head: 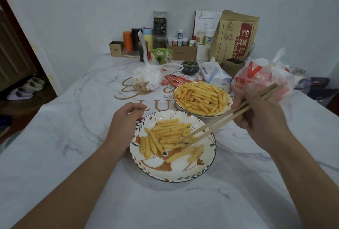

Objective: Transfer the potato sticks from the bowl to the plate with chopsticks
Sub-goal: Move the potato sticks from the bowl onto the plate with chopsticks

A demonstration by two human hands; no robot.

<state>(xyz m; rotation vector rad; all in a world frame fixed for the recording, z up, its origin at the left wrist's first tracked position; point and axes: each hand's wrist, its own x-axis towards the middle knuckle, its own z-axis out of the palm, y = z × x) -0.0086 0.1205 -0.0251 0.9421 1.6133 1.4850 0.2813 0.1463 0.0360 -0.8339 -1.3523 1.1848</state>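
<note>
Head view: my right hand (260,118) has its fingers (238,103) curled round the chopsticks (229,118), tips down among the potato sticks (165,133) on the plate (183,172). I cannot tell if the tips grip a stick. My left hand (124,124) rests at the plate's left rim, fingers loosely curled, holding nothing. The bowl (227,103), just behind the plate on the worktop (73,155), is heaped with more sticks. A tied plastic bag (146,80) sits further back.
</note>
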